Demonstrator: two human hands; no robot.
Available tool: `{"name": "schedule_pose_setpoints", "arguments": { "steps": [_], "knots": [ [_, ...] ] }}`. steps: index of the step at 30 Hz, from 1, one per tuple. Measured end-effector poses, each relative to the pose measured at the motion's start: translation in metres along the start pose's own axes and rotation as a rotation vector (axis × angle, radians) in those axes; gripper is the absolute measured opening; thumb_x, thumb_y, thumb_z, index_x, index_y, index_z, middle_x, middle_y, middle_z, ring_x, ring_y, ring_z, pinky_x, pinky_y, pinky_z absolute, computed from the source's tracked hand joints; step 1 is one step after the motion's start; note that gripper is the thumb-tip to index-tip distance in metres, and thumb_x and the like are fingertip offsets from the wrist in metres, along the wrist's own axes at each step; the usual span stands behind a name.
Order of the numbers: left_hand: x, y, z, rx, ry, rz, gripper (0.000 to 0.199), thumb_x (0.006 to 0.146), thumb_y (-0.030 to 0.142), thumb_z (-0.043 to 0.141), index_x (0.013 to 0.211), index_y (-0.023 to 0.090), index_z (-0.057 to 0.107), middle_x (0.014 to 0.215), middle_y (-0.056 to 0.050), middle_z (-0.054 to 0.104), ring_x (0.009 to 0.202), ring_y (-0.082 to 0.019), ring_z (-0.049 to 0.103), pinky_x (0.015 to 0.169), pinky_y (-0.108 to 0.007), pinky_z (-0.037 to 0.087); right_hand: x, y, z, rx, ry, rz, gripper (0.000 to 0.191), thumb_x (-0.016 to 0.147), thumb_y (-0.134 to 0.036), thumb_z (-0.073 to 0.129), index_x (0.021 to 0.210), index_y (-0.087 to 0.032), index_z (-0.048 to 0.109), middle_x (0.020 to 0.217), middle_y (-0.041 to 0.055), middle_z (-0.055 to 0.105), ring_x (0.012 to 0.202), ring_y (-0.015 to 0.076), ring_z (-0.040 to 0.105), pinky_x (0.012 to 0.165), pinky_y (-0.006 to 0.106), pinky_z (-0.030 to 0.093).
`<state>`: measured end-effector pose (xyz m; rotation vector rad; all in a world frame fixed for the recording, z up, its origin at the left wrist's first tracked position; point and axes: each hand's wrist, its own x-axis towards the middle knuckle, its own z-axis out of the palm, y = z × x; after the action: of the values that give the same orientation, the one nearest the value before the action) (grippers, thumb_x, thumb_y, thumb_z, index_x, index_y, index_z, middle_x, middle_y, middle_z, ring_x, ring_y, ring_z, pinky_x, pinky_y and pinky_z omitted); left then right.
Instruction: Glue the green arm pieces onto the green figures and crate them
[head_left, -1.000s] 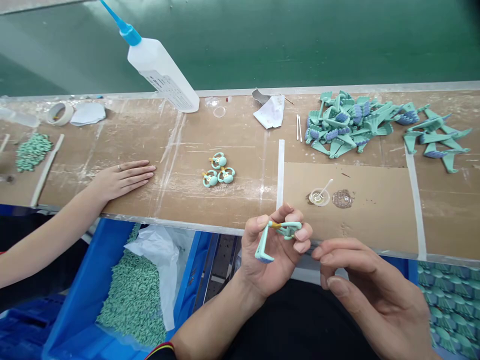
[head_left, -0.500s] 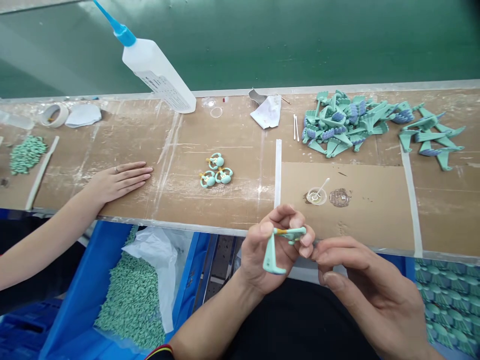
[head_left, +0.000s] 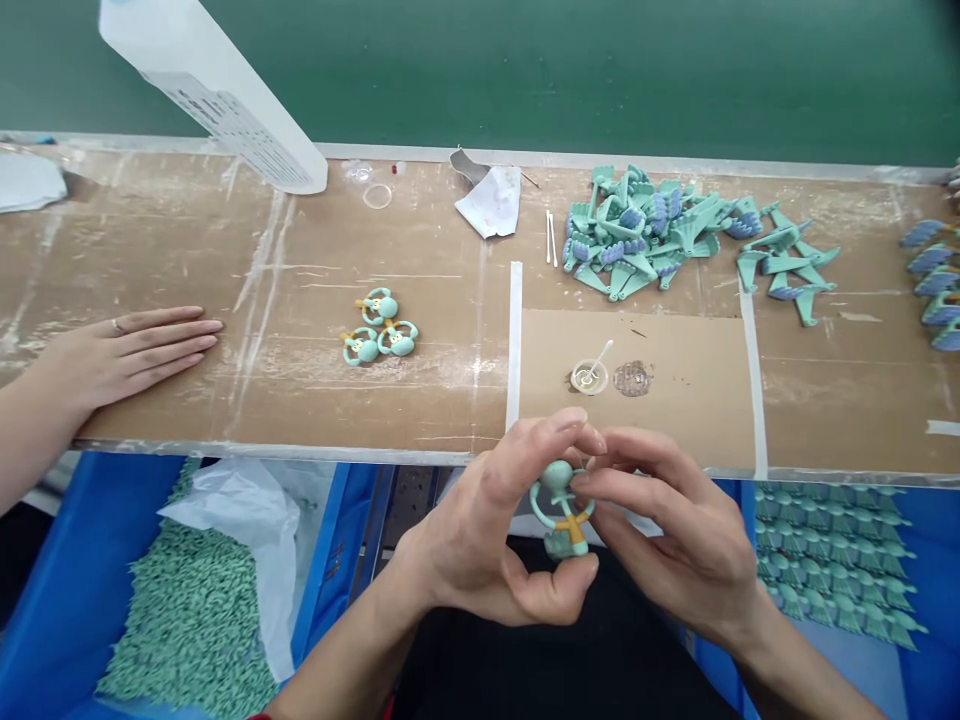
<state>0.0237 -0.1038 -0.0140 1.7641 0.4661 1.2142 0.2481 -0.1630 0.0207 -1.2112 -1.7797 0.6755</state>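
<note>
Near the table's front edge, a small mint-green toy figure (head_left: pixel 557 492) with a round head, looped arms and an orange middle is held upright. My left hand (head_left: pixel 495 530) grips it between thumb below and fingers above, closed on it. My right hand (head_left: pixel 675 530) is closed at its right side, with the fingertips against the head and arm; the right fingertips are partly hidden. On the table just beyond are a small clear dish (head_left: pixel 589 377) with a cotton swab (head_left: pixel 602 353) in it and a dark wet patch (head_left: pixel 634 379).
Three like figures (head_left: pixel 381 327) lie left of centre. A pile of green and purple parts (head_left: pixel 645 235) is at the back right, two swabs (head_left: pixel 551 238) beside it. A white bottle (head_left: pixel 232 100) stands back left. Another person's hand (head_left: pixel 142 350) rests flat. Blue bins (head_left: pixel 330 560) hold green parts.
The toy figure has been turned from lying sideways to upright. My right hand has come in against it. The view has shifted to the right.
</note>
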Motion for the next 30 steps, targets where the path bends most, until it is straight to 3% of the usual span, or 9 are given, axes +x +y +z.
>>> {"name": "schedule_pose_setpoints", "arguments": {
  "steps": [9, 15, 20, 25, 30],
  "knots": [
    [-0.005, 0.005, 0.000, 0.034, 0.010, 0.019, 0.133, 0.079, 0.010, 0.089, 0.198, 0.027, 0.031, 0.164, -0.024, 0.075, 0.137, -0.038, 0.082, 0.101, -0.047, 0.078, -0.002, 0.001, 0.000, 0.010, -0.019, -0.015, 0.043, 0.107, 0.007, 0.074, 0.136, -0.025, 0.082, 0.145, 0.0126, 0.077, 0.123, 0.0259, 0.087, 0.097, 0.036, 0.073],
    [-0.003, 0.007, -0.004, 0.107, -0.034, 0.011, 0.126, 0.085, 0.017, 0.091, 0.197, 0.028, 0.033, 0.163, -0.025, 0.078, 0.139, -0.040, 0.083, 0.096, -0.048, 0.080, 0.000, 0.001, 0.001, 0.013, -0.022, -0.017, 0.042, 0.108, 0.005, 0.075, 0.136, -0.025, 0.082, 0.142, 0.0130, 0.078, 0.118, 0.0253, 0.088, 0.095, 0.036, 0.073],
    [0.007, 0.009, -0.010, 0.151, -0.125, 0.079, 0.126, 0.092, 0.021, 0.092, 0.199, 0.029, 0.025, 0.168, -0.025, 0.076, 0.147, -0.043, 0.082, 0.108, -0.052, 0.079, -0.002, 0.002, 0.002, 0.018, -0.009, 0.000, 0.047, 0.107, 0.004, 0.076, 0.141, -0.028, 0.083, 0.139, 0.0114, 0.079, 0.114, 0.0255, 0.088, 0.093, 0.037, 0.074],
    [0.014, 0.017, -0.013, 0.184, -0.167, 0.045, 0.122, 0.096, 0.014, 0.086, 0.200, 0.028, 0.023, 0.174, -0.023, 0.073, 0.155, -0.038, 0.078, 0.117, -0.049, 0.076, -0.004, 0.001, -0.007, 0.160, -0.054, 0.153, 0.039, 0.112, -0.004, 0.076, 0.140, -0.031, 0.083, 0.140, 0.0088, 0.080, 0.117, 0.0251, 0.084, 0.099, 0.038, 0.071],
    [0.016, 0.014, -0.013, 0.191, -0.194, 0.083, 0.120, 0.094, 0.017, 0.089, 0.197, 0.021, 0.029, 0.165, -0.027, 0.079, 0.145, -0.040, 0.085, 0.111, -0.046, 0.078, 0.000, -0.004, -0.011, 0.452, -0.203, 0.476, 0.025, 0.119, -0.024, 0.082, 0.142, -0.031, 0.081, 0.120, 0.0038, 0.083, 0.101, 0.0199, 0.080, 0.090, 0.030, 0.069]
  ]
}}
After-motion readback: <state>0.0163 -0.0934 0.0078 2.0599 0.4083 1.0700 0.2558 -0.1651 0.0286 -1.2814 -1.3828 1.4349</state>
